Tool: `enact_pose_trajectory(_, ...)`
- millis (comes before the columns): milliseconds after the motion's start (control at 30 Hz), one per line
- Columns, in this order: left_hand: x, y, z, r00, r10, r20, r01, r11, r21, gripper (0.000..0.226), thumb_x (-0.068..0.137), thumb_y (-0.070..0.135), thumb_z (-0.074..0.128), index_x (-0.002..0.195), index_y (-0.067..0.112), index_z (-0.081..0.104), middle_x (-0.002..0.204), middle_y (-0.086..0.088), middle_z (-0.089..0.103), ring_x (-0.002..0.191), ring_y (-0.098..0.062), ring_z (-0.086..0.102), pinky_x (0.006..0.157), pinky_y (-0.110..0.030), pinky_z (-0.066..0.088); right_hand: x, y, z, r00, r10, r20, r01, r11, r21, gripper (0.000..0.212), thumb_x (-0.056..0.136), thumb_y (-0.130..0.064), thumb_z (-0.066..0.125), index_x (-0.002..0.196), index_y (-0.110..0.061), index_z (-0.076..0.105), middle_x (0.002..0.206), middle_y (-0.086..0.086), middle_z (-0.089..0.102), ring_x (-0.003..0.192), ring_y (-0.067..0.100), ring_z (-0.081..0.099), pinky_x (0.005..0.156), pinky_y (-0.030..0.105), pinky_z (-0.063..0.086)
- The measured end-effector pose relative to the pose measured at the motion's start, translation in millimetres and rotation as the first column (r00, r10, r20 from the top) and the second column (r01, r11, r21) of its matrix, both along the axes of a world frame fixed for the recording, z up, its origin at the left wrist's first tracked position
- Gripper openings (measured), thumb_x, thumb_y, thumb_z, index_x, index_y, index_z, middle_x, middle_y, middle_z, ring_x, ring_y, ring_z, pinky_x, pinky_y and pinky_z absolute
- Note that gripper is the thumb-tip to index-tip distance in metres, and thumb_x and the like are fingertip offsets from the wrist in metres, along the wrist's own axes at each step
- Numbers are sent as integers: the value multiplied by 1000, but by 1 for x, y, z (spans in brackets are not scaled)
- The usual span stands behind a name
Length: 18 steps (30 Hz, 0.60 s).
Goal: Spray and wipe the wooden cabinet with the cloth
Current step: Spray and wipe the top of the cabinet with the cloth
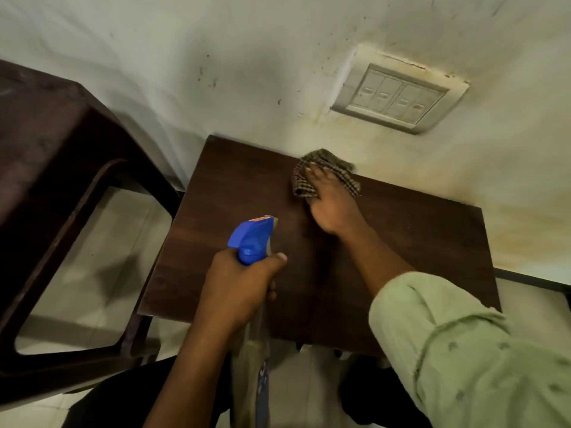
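A pale green sleeve [463, 350] is seen nearest, on the right arm, rolled up above the forearm. Both forearms are reached out over the wooden cabinet [401, 242].

At the near edge of the cabinet, towards its left side, one spray bottle [251, 239] is gripped by the left hand [244, 291]. The fingers are curled round the neck below the blue trigger head, with the thumb laid across the right side. The nozzle is pointed out over the cabinet top. The clear body is seen hanging below the hand, in front of the cabinet's near edge.

The cabinet top is a dark brown, wood-grained, flat board. Its far edge is set against the wall [247, 57].

At the far edge of the cabinet, near the middle, one checked cloth [324, 168] is bunched on the top and touches the wall. It is pressed down by the right hand [329, 205], palm down, with the fingers laid out straight and close together on the cloth. The fingertips are blurred.

To the left of the cabinet, just beside it, one dark brown chair [46, 180] is stood on a pale tiled floor [102, 242].

The wall behind the cabinet is off-white, marked with dark specks and yellowish staining. Above the right half of the cabinet, one switch plate [398, 97] is fixed to the wall; four switches are counted on it.

Counted in all: two hands, one cabinet, one cloth, one bottle, one chair.
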State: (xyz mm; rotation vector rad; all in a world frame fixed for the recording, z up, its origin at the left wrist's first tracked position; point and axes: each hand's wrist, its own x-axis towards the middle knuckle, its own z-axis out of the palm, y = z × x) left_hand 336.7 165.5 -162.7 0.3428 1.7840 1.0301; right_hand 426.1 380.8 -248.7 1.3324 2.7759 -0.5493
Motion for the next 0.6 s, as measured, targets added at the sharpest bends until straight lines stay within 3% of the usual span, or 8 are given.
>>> enact_pose_trajectory(133,-2,-3,2,1000,-14,-8,14,1000,7,25,79,34,70,84,10,64,66,-6,66,66,-22,68,78,-46,57,71,6,3,962,-269,53,268,963,22,58,96,-16,46,150,-13,25,159,6,17,147,26,13,119,30,4)
enact_pose_trajectory(300,-7,-7,3,1000,-5,5,5,999,52,25,79,33,70,81,10,64,62,-5,65,64,-21,68,78,-46,57,49,0,2,881,-463,97,462,886,34,57,100,-25,36,152,-13,18,161,4,10,147,30,6,119,45,8)
enact_pose_trajectory(500,-11,-12,3,1000,11,3,-11,998,55,25,75,35,71,78,12,62,60,-4,62,60,-20,65,76,-49,58,-56,-21,-1,978,-200,54,200,980,20,63,96,-28,42,152,-16,18,161,0,11,147,28,6,119,46,10)
enact_pose_trajectory(600,-16,-17,0,999,36,-40,-34,998,49,20,76,34,70,78,16,61,60,-2,61,63,-19,65,76,-46,58,-91,-26,-8,983,-180,38,178,983,33,64,96,-31,42,152,-16,17,161,-2,10,148,26,4,117,47,6)
